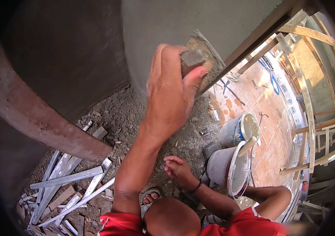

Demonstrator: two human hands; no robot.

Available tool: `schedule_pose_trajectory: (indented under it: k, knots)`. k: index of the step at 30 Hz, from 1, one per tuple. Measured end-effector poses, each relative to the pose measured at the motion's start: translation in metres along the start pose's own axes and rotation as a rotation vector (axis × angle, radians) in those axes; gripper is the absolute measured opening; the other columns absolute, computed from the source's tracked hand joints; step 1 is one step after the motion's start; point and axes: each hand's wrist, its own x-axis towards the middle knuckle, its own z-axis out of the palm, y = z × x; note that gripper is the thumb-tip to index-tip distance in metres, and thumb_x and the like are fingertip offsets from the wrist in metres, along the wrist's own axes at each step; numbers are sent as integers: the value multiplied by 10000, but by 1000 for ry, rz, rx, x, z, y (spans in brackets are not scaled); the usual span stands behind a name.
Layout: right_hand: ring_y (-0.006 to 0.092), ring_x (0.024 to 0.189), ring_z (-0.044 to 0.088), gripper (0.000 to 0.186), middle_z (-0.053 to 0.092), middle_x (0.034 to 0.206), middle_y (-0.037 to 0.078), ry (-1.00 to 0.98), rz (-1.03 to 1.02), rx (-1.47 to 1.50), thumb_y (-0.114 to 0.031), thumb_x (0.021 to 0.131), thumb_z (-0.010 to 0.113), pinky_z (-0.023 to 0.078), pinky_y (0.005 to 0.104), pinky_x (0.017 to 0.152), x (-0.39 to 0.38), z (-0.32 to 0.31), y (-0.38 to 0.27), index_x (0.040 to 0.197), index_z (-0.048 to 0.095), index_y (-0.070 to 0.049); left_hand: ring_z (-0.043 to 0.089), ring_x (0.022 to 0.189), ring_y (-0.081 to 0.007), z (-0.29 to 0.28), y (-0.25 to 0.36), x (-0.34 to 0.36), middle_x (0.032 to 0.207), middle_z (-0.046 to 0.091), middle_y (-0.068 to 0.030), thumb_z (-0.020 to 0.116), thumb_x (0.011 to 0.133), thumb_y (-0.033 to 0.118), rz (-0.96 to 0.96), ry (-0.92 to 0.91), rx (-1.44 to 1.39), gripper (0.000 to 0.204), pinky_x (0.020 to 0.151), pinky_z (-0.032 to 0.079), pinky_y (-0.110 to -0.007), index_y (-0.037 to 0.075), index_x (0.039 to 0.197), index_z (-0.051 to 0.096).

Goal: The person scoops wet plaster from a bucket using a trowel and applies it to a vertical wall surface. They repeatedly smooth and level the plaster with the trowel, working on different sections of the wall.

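My left hand (pixel 167 86) is raised with its fingers and thumb wrapped round the block handle of a plastering float (pixel 210 51). The float is a flat, mortar-crusted board, and it lies against the smooth grey plastered wall (pixel 155 23), close to the wall's right edge. Lower down, my right hand (pixel 180 172) is held over the rubble, beside my knee. Its fingers are curled closed, and whether anything sits inside them is hidden. A dark band circles that wrist.
At right stand a bucket (pixel 230 131) and a larger pail (pixel 218 161) with a wooden handle sticking out. Metal channels (pixel 67 179) and a white pipe (pixel 84 201) lie on rubble at left, below a curved brown panel (pixel 41 118). Timber framing (pixel 303 86) rises at far right.
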Motion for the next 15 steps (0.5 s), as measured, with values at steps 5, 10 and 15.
schedule_pose_trajectory:
  k: [5, 10, 15]
  knots:
    - [70, 616, 516, 183, 609, 798, 2, -13, -7, -28, -162, 975, 568, 366, 225, 509, 5, 2, 1, 1134, 616, -85, 620, 858, -295, -21, -17, 31, 927, 632, -191, 594, 974, 167, -411, 1, -80, 271, 803, 486, -394, -54, 1112, 518]
    - [67, 624, 520, 183, 614, 804, -10, -42, -5, -47, -162, 981, 563, 376, 224, 519, 7, 9, 5, 1141, 618, -93, 612, 870, -316, -13, 26, 23, 973, 600, -190, 630, 948, 166, -104, -25, -149, 293, 780, 484, -407, -42, 1115, 508]
    - [67, 632, 524, 187, 616, 811, -15, -19, 19, -52, -167, 975, 567, 386, 216, 531, 12, 13, 6, 1143, 613, -98, 636, 849, -293, -4, -3, 54, 954, 648, -181, 612, 963, 153, -165, 42, -51, 284, 769, 490, -396, -50, 1127, 501]
